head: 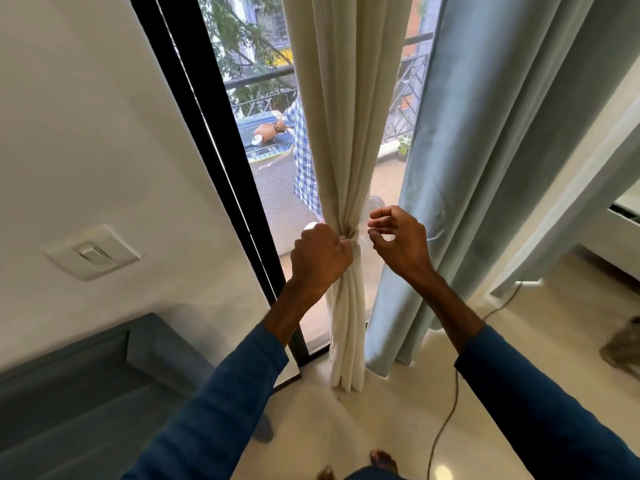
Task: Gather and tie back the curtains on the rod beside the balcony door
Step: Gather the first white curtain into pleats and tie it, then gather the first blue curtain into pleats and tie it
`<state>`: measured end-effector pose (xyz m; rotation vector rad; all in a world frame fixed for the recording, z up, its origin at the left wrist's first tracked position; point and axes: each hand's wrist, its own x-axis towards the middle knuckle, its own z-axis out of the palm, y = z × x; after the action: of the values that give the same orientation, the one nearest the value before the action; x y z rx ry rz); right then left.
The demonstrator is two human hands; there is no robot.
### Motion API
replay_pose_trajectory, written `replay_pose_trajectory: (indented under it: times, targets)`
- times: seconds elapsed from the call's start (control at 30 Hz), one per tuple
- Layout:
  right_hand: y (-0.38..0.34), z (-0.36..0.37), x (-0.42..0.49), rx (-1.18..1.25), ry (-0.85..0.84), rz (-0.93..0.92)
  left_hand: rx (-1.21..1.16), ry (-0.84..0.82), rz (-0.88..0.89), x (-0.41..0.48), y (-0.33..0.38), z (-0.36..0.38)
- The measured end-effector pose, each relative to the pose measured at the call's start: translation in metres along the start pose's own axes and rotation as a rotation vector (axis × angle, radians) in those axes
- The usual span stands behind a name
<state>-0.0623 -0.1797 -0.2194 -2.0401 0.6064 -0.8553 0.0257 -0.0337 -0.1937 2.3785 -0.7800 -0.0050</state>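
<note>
Gripping the pleated cream curtain (341,140), the left hand (320,259) cinches soft folds.

top: person is wearing a dark blue long-sleeved garment | left sleeve (221,410) and right sleeve (540,410) are ending mid-forearm | left hand (320,252) and right hand (398,240) are going ungloved | feet (382,460) are showing bare

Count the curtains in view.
2. A cream curtain hangs at centre, cinched where the left hand grips it. A pale blue curtain hangs loose to its right. More may lie outside the frame.
</note>
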Motion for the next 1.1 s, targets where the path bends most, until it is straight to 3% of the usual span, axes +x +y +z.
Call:
replay_pose_trajectory:
  times: [0.33, 0.53, 0.63, 0.87, 1.0, 1.1]
  targets:
    - [0.014, -0.055, 0.007, 0.059, 0.061, 0.106, -0.024, -0.018, 0.259, 0.009, 0.066, 0.003]
    - [0.025, -0.108, 0.047, 0.134, 0.133, 0.037, -0.089, 0.055, 0.236, 0.025, 0.121, 0.019]
    - [0.027, -0.141, 0.074, 0.187, 0.145, -0.045, -0.146, 0.202, 0.258, 0.039, 0.160, 0.030]
    - [0.061, -0.261, 0.151, 0.333, 0.160, -0.342, -0.309, 0.752, 0.310, 0.084, 0.296, 0.079]
    - [0.077, -0.326, 0.199, 0.359, 0.164, -0.397, -0.229, 0.939, 0.225, 0.103, 0.354, 0.093]
    - [0.080, -0.357, 0.232, 0.356, 0.109, -0.382, -0.193, 0.980, 0.168, 0.110, 0.382, 0.091]
